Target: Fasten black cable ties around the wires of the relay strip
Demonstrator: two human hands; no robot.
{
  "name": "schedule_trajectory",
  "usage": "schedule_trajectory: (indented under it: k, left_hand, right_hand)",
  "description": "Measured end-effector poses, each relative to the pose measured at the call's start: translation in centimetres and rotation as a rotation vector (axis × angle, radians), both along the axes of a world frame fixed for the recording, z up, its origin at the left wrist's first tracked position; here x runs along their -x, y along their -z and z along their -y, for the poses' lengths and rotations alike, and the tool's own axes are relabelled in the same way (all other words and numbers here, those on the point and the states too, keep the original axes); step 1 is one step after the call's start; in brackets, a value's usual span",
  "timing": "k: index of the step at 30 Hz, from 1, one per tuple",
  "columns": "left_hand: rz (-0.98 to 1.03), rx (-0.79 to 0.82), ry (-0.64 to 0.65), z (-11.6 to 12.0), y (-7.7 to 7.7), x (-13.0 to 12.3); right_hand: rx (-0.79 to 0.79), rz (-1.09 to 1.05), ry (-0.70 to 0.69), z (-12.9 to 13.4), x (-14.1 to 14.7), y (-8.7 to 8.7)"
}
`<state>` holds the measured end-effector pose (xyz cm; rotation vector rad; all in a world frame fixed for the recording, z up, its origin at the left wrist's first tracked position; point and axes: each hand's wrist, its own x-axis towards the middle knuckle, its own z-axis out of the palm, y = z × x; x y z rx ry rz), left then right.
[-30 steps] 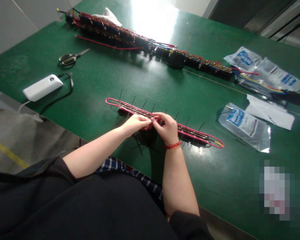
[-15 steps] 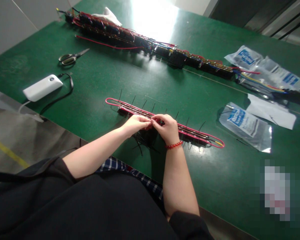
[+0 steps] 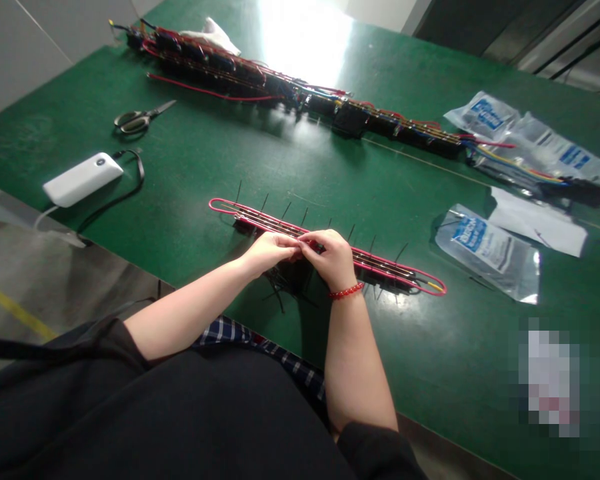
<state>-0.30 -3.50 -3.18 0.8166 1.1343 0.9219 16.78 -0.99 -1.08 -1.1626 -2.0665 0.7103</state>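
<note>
A long, narrow wiring assembly (image 3: 384, 265) lies on the green table, with metal strips along it and a red wire looped past both ends. Thin black cable ties (image 3: 351, 232) stick up along its far edge. At its middle, my left hand (image 3: 271, 253) and my right hand (image 3: 333, 255) meet with fingertips pinched together. Whatever is between the fingers is hidden or too small to make out. Partly under my left hand, on the near side, lies a bunch of black cable ties (image 3: 281, 288).
Farther back stretches a longer wired assembly (image 3: 350, 119). Scissors (image 3: 133, 122) and a white power bank (image 3: 83, 179) with a cable lie left. To the right are a clear plastic bag (image 3: 510, 267), white paper (image 3: 540, 227) and more bags (image 3: 490, 113). A blurred patch (image 3: 553, 373) covers the lower right.
The whole view has shifted slightly. Both hands stay pinched at the middle of the wiring assembly, and nothing else has visibly moved.
</note>
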Motion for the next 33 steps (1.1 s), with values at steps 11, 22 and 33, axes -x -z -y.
schedule_trajectory:
  k: [11,22,33]
  left_hand:
    - [-0.026,-0.017,-0.01,0.2,-0.4,-0.1]
    - [-0.044,-0.077,-0.024,0.4,-0.3,-0.3]
    - [-0.144,-0.131,-0.07,1.8,-0.1,0.1]
  right_hand:
    - [0.005,0.031,-0.027,0.0,-0.1,-0.1]
    - [-0.005,0.027,-0.042,-0.1,-0.1,-0.1]
    - [-0.029,0.033,0.013,0.1,0.0,0.3]
